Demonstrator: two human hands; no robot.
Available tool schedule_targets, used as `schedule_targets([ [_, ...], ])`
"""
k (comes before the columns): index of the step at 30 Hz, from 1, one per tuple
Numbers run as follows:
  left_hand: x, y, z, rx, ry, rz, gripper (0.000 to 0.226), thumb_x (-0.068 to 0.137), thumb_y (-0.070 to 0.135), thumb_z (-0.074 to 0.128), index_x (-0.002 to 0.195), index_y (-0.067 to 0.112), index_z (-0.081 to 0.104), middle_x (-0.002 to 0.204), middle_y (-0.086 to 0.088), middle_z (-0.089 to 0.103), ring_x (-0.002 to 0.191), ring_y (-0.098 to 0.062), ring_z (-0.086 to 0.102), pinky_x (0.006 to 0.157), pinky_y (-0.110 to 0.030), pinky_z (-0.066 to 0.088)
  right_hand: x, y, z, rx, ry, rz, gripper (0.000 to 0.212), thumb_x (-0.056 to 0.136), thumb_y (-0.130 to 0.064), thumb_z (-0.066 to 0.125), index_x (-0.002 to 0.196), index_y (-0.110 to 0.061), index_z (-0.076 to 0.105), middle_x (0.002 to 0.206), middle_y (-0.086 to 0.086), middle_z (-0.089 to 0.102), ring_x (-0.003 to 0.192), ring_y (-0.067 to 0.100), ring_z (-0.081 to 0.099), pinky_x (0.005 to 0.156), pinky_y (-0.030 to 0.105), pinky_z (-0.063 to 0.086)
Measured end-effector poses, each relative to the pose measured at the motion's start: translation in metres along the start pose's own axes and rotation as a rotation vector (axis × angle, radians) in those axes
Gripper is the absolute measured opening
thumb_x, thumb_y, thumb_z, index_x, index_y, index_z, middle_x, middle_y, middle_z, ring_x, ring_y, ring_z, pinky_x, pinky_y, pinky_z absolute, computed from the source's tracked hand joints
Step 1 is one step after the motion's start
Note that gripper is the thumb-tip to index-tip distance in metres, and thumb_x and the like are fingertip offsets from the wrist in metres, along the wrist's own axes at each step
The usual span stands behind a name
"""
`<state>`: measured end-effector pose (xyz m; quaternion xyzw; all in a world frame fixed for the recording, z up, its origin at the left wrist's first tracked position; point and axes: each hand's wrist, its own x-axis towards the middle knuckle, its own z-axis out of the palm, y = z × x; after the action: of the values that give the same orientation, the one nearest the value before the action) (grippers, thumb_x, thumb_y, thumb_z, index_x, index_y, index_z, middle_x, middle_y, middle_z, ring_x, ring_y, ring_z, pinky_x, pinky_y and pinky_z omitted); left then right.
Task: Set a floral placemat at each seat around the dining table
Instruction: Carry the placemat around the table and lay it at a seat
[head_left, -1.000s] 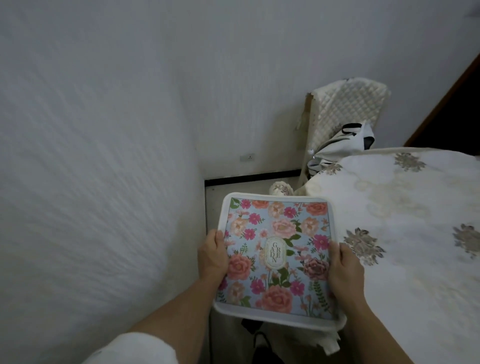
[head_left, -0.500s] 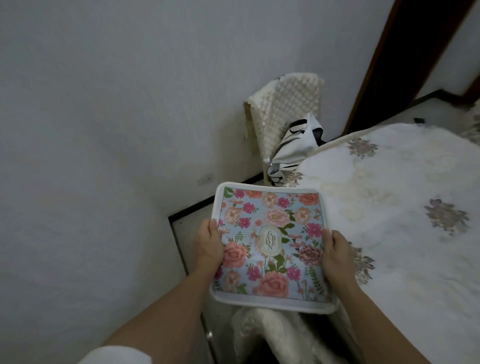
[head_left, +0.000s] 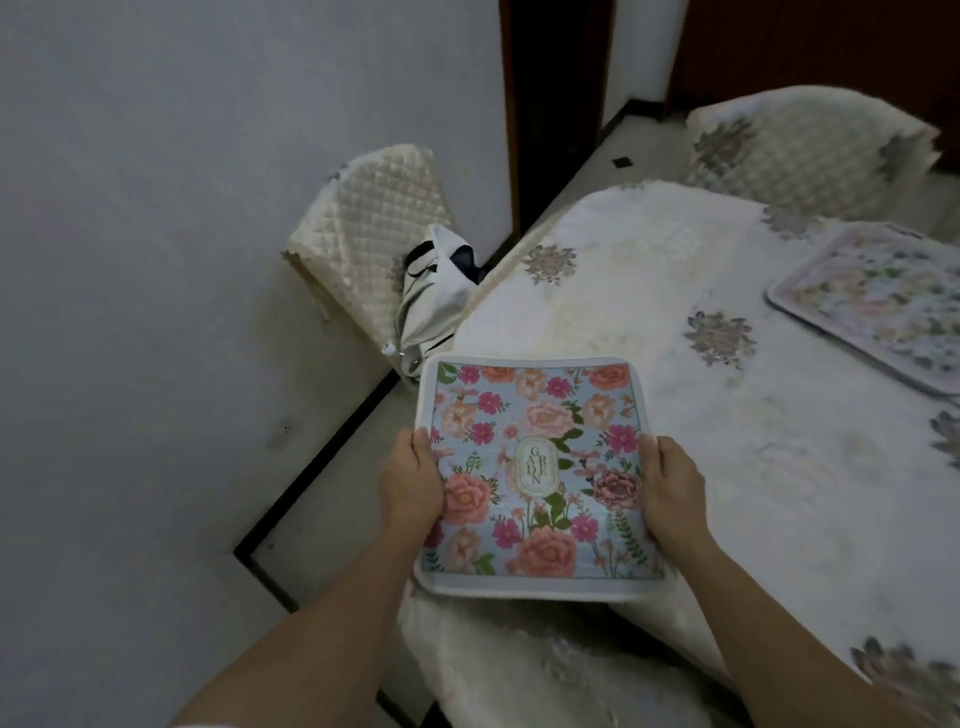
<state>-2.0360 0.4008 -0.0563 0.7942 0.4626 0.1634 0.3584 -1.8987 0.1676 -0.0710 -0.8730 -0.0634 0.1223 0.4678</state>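
Note:
I hold a square floral placemat (head_left: 540, 467), blue with pink and orange roses and a white border, flat over the near left edge of the dining table (head_left: 649, 312). My left hand (head_left: 410, 483) grips its left edge and my right hand (head_left: 670, 483) grips its right edge, thumbs on top. A second floral placemat (head_left: 878, 301), paler, lies on the table at the far right. The table wears a white cloth with grey flower motifs.
A quilted cream chair (head_left: 374, 228) stands against the wall at the table's far left, with a black-and-white bag (head_left: 436, 296) on it. Another quilted chair (head_left: 810, 150) sits behind the table. A covered chair back (head_left: 519, 670) is right below the placemat. A dark door frame (head_left: 556, 104) is behind.
My view has swung right, bringing more of the table, the second placemat and the far chair into sight. Both hands have carried the placemat from beside the wall over the table's edge.

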Motion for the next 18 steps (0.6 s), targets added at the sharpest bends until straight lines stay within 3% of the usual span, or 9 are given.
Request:
schedule_targets([
  [5, 0.023, 0.022, 0.056, 0.007, -0.155, 0.137, 0.036, 0.105, 0.035, 0.031, 0.087, 0.01, 0.05, 0.073, -0.001, 0.056, 0.069, -0.022, 0.056, 0.059, -0.036, 0.045, 0.007, 0.031, -0.024, 0.017, 0.148, 0.133, 0.044, 0.103, -0.041, 0.036, 0.085, -0.004, 0.053, 0.075, 0.005, 0.059, 0.068, 0.017, 0.058, 0.052, 0.027, 0.038],
  [8, 0.031, 0.038, 0.09, 0.013, -0.286, 0.204, 0.037, 0.105, 0.037, 0.032, 0.086, 0.009, 0.048, 0.071, 0.0, 0.055, 0.066, -0.015, 0.055, 0.053, -0.03, 0.041, 0.007, 0.052, -0.039, 0.005, 0.23, 0.223, 0.042, 0.103, -0.043, 0.035, 0.086, -0.008, 0.053, 0.077, 0.003, 0.061, 0.07, 0.015, 0.061, 0.053, 0.026, 0.042],
  [12, 0.042, 0.045, 0.127, -0.014, -0.421, 0.247, 0.037, 0.104, 0.04, 0.032, 0.088, 0.012, 0.05, 0.075, -0.003, 0.061, 0.068, -0.017, 0.06, 0.055, -0.034, 0.049, 0.01, 0.076, -0.042, -0.014, 0.318, 0.322, 0.041, 0.103, -0.042, 0.035, 0.086, -0.01, 0.052, 0.079, 0.007, 0.062, 0.073, 0.022, 0.063, 0.06, 0.038, 0.052],
  [18, 0.055, 0.04, 0.169, 0.092, -0.521, 0.376, 0.033, 0.105, 0.035, 0.034, 0.086, 0.011, 0.045, 0.068, -0.002, 0.057, 0.061, -0.02, 0.057, 0.047, -0.028, 0.037, 0.016, 0.109, -0.034, -0.057, 0.364, 0.399, 0.039, 0.103, -0.042, 0.034, 0.085, -0.012, 0.049, 0.078, 0.003, 0.059, 0.072, 0.016, 0.059, 0.056, 0.028, 0.041],
])
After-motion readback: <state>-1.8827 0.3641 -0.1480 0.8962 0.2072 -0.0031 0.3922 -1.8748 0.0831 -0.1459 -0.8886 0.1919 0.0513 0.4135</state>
